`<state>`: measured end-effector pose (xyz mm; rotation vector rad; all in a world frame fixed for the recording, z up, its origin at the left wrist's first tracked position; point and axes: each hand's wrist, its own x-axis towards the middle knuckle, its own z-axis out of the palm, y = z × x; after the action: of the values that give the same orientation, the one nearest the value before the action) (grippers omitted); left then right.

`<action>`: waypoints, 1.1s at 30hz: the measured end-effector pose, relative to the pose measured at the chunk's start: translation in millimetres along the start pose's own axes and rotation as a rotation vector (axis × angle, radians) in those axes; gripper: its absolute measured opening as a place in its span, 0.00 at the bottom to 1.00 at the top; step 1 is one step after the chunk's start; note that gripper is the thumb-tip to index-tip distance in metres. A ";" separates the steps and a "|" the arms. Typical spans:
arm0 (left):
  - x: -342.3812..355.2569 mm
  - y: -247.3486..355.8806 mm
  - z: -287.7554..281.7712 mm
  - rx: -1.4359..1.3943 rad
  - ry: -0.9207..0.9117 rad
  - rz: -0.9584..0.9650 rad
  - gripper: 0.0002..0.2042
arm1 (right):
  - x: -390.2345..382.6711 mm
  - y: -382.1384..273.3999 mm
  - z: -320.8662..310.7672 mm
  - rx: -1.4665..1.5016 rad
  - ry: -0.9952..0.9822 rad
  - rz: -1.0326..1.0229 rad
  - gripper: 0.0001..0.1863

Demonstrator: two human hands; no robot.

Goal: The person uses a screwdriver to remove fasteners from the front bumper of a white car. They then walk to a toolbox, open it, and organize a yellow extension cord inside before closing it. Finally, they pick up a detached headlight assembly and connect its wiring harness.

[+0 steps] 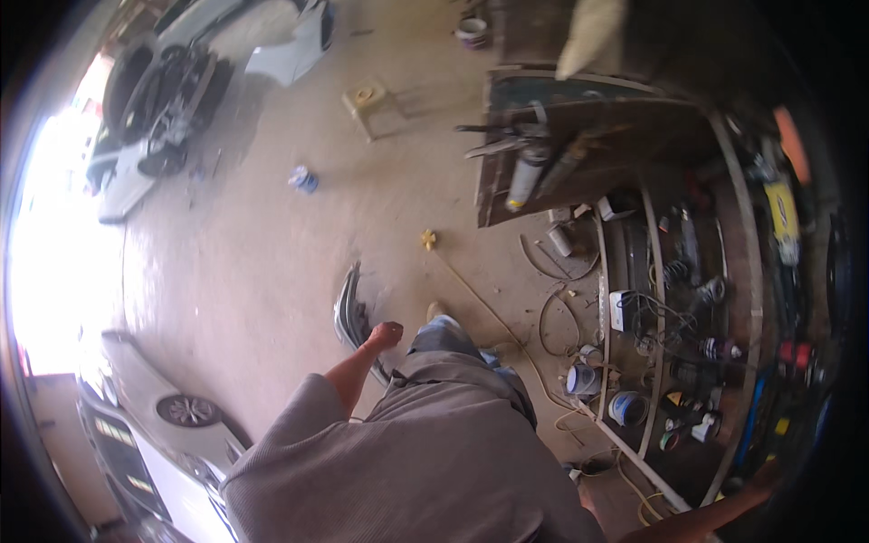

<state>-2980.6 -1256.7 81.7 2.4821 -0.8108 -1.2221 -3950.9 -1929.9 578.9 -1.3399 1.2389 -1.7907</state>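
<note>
My left hand (387,336) hangs at my left side with its fingers curled closed. Whether anything is inside the fist is hidden. Behind and below it a curved grey car part (348,303) shows near the floor; I cannot tell whether the hand touches it. My right hand (766,477) reaches out to the far right, at the top of a cluttered rack (744,271). It is dark and blurred there, and its fingers do not show. Close to it lie a blue strip (753,421) and small yellow items.
Tubs (626,408), cables and tools fill the rack on my right. A yellowish hose (480,299) crosses the floor near my feet. Ahead are a stool (369,98), a small bucket (304,179) and a dark panel (561,154) with caulking guns. A silver car (167,434) stands at left.
</note>
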 end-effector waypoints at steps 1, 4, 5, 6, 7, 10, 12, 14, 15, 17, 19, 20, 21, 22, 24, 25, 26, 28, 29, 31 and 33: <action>0.9 49.1 10.9 -0.073 -0.032 -0.117 0.12 | -22.1 -27.8 -8.5 0.079 -0.174 -0.025 0.26; -17.3 6.3 16.2 -0.343 0.036 -0.336 0.13 | -146.4 88.2 77.6 0.516 -0.904 0.250 0.18; -22.9 -6.5 24.4 -0.383 0.042 -0.304 0.13 | -203.3 124.8 113.0 0.510 -0.754 0.564 0.12; -32.2 -21.8 27.7 -0.418 0.053 -0.275 0.14 | -263.6 162.0 159.0 0.250 -0.782 0.739 0.12; -35.3 -25.7 30.1 -0.478 0.034 -0.311 0.14 | -327.6 187.3 206.4 -0.127 -0.919 0.841 0.12; -41.1 -15.0 14.5 -0.703 -0.080 -0.567 0.15 | -451.8 214.8 320.1 -0.847 -1.794 0.510 0.14; -52.9 -40.3 15.2 -0.952 0.065 -0.579 0.18 | -510.4 231.6 401.7 -0.805 -2.033 0.566 0.16; -78.1 -72.4 25.9 -1.094 0.176 -0.650 0.18 | -577.4 212.1 475.6 -0.591 -1.416 1.080 0.16; -94.4 -99.1 41.4 -1.164 0.272 -0.693 0.18 | -601.5 227.2 496.6 -0.625 -1.449 0.988 0.16; -98.8 -90.2 41.2 -1.309 0.332 -0.708 0.20 | -601.4 260.1 534.0 -0.709 -1.580 0.759 0.17; -115.2 -83.5 44.0 -1.369 0.405 -0.756 0.22 | -612.8 275.2 583.6 -0.759 -1.858 0.565 0.18; -123.9 -79.5 50.4 -1.379 0.448 -0.785 0.23 | -621.9 278.7 607.8 -0.751 -1.871 0.667 0.18; -136.0 -78.5 61.1 -1.382 0.497 -0.820 0.24 | -638.2 272.4 640.0 -0.739 -1.885 0.776 0.18; -148.8 -72.0 73.7 -1.386 0.536 -0.858 0.25 | -650.5 269.8 664.5 -0.740 -1.891 0.888 0.18; -159.2 -56.3 87.0 -1.169 0.590 -0.966 0.31 | -670.7 274.6 708.5 -0.822 -1.901 0.930 0.17; -163.2 -48.8 93.4 -1.081 0.600 -1.002 0.33 | -677.0 285.5 725.2 -0.894 -1.928 0.890 0.15; -166.8 -38.8 102.9 -0.997 0.608 -1.037 0.35 | -682.6 302.4 738.3 -0.913 -1.996 0.752 0.15; -168.4 -25.2 109.6 -1.033 0.584 -1.071 0.37 | -702.7 327.7 765.5 -0.930 -2.104 0.459 0.14; -174.0 -18.7 119.5 -1.052 0.571 -1.107 0.39 | -722.0 322.3 779.0 -0.916 -2.102 0.532 0.14; -177.0 -18.4 136.6 -1.105 0.584 -1.186 0.38 | -763.7 305.9 803.7 -0.895 -2.080 0.677 0.13; -175.3 -23.4 159.7 -1.160 0.579 -1.274 0.37 | -806.0 288.1 815.9 -0.949 -2.110 0.662 0.12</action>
<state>-3184.2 -1133.0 86.3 1.8669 1.4134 -0.6628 -2940.2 -1630.7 43.0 -1.7539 0.7506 1.0152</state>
